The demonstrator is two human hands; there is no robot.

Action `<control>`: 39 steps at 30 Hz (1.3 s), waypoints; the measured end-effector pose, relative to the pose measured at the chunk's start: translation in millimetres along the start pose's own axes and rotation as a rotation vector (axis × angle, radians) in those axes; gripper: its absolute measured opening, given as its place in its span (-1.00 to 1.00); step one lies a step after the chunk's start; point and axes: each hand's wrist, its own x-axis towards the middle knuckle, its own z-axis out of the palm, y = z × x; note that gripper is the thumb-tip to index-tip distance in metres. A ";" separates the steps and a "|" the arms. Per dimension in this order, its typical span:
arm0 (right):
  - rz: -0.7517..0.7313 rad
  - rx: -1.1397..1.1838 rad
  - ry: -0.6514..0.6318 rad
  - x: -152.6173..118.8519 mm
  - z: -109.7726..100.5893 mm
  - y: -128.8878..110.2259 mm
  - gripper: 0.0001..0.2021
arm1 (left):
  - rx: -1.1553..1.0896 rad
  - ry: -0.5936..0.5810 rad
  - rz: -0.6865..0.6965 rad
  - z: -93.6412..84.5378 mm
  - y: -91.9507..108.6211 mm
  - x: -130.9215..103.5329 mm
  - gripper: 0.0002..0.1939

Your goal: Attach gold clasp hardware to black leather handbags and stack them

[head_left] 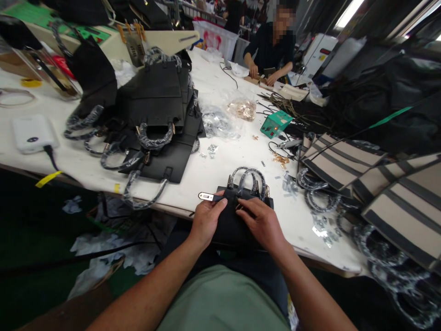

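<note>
A small black handbag (225,232) leans at the table's front edge, close to my body. Its two looped handles (253,177) are wrapped in clear plastic and stand up from the top. My left hand (206,220) pinches a black strap (219,197) between thumb and fingers. A pale metal plate (206,196) with a slot sits on the strap's end and sticks out to the left. My right hand (260,220) has its thumb and fingertips drawn together at the bag's upper front. A tiny piece there is too small to name.
Stacked black handbags (155,105) lie to the left, beside a white power bank (34,133). A green box (275,123), gold fittings (281,160) and metal plates (291,185) lie ahead. Beige-and-black striped bags (344,158) fill the right. Another person (272,46) works across the table.
</note>
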 end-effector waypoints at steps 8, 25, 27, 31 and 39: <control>0.064 -0.003 0.163 -0.6 1.7 -7.1 -0.74 | 0.053 0.061 0.086 5.3 -4.4 0.4 -0.58; 0.295 -0.027 0.279 -4.2 28.9 -32.7 -0.77 | 0.159 0.089 0.227 5.2 -9.2 -3.0 -0.65; 0.309 -0.045 0.274 -3.5 28.2 -34.4 -0.75 | 0.173 0.080 0.232 4.4 -8.8 -2.9 -0.65; 0.283 -0.113 0.203 2.8 22.6 -35.7 -0.75 | 0.222 0.070 0.243 2.9 -7.7 -3.4 -0.65; 0.267 -0.188 0.133 13.9 24.5 -35.9 -0.77 | 0.234 0.063 0.223 0.3 -6.9 -4.3 -0.65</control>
